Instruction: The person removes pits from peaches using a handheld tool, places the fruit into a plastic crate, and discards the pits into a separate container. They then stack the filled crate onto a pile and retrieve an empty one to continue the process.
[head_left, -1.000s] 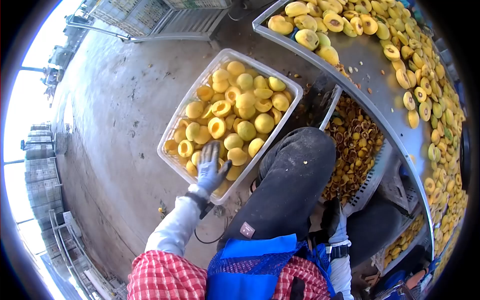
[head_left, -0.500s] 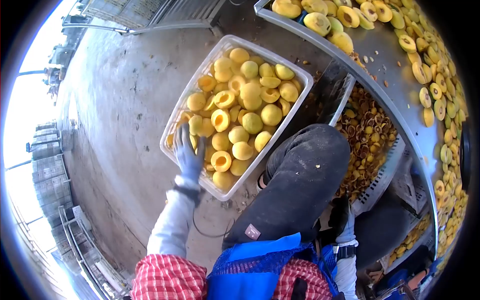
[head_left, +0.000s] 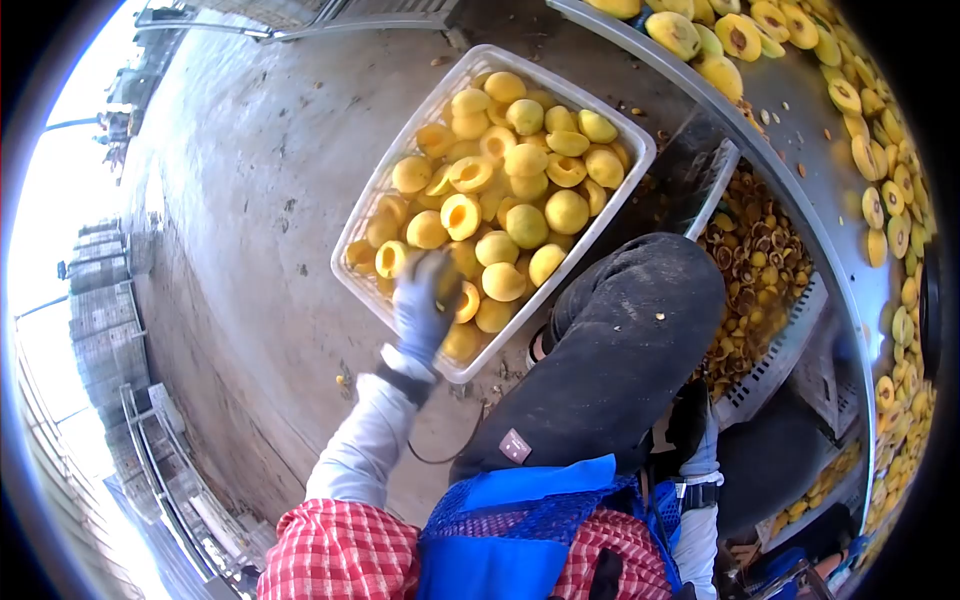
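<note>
Gloved left hand (head_left: 425, 305) curls over hollowed fruit halves (head_left: 461, 216) — grip unclear, as for the right hand (head_left: 689, 418).

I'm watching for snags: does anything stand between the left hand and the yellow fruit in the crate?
Nothing visible does. The left hand is over the near end of the open crate, right at the yellow fruit. Blur hides whether it holds a piece.
</note>
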